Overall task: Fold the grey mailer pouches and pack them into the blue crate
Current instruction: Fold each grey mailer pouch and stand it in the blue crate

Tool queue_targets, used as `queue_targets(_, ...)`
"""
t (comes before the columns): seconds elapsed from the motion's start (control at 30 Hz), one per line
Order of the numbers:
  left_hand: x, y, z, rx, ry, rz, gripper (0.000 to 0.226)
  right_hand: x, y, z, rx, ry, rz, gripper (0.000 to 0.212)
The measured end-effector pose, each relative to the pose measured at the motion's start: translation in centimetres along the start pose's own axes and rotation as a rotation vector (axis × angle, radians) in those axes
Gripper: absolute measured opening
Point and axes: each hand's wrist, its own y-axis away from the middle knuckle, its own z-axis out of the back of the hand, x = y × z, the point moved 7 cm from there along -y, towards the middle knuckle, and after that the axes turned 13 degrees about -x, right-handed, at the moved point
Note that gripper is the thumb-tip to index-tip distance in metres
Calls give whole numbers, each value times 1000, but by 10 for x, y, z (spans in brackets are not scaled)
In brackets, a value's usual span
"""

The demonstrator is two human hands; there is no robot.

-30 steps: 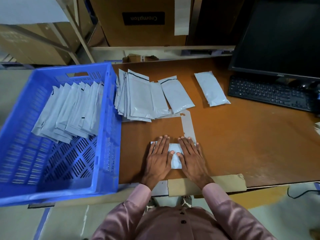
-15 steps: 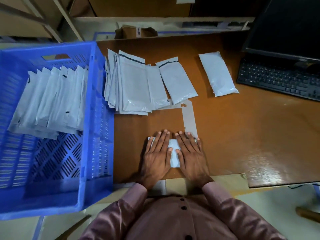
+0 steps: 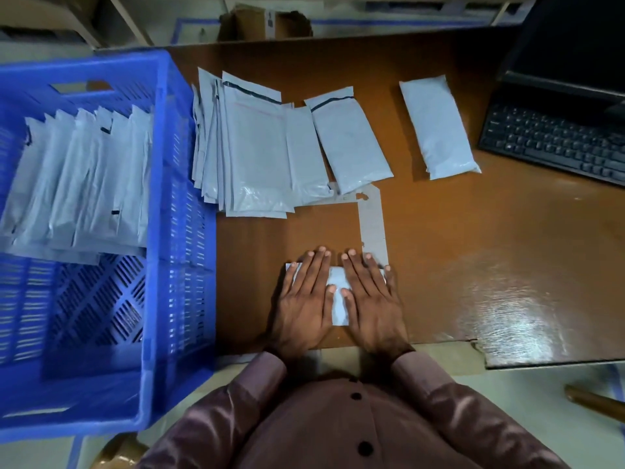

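A folded grey mailer pouch (image 3: 338,292) lies on the brown table near its front edge. My left hand (image 3: 306,299) and my right hand (image 3: 372,299) press flat on it side by side, fingers straight, covering most of it. A fanned stack of flat grey pouches (image 3: 253,154) lies further back, with one more pouch (image 3: 351,143) beside it and a thick packed pouch (image 3: 436,126) to the right. The blue crate (image 3: 182,231) stands at the left, holding several folded pouches (image 3: 77,184) in a leaning row.
A black keyboard (image 3: 554,143) and a dark monitor (image 3: 575,45) occupy the back right. A grey strip of tape (image 3: 372,218) runs along the table between the stack and my hands. A small cardboard box (image 3: 260,25) sits behind the table.
My hands stay pressed on the folded pouch. The head camera has tilted further down and moved closer, so the scene appears larger.
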Motion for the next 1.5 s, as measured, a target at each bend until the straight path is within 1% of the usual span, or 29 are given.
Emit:
queue_targets(0.23,0,0,0,-8,16,5,59,2,2,5,-29,7,2,60)
queue_targets(0.43,8,-7,0,51,88,10,60,-4,-3,2,36,-60,13,59)
queue_targets(0.6,13,-33,7,84,113,36,63,-8,-33,7,87,-102,27,59)
queue_targets(0.7,15,-52,14,32,89,44,75,-5,-55,14,52,-43,6,64)
queue_targets(0.87,23,-57,4,17,73,69,67,0,-66,5,-3,-105,-30,79)
queue_targets(1.0,24,-54,2,-12,66,87,69,-1,-62,-5,-73,10,-45,66)
queue_targets(1.1,23,-54,-1,-4,57,101,68,-1,-61,-7,-113,54,-39,61)
queue_targets(1.33,23,-53,-5,-61,27,83,65,-3,-62,-13,-112,91,-42,58)
queue_targets(1.5,23,-53,-9,-45,-28,75,62,-3,-64,-14,-122,102,-47,57)
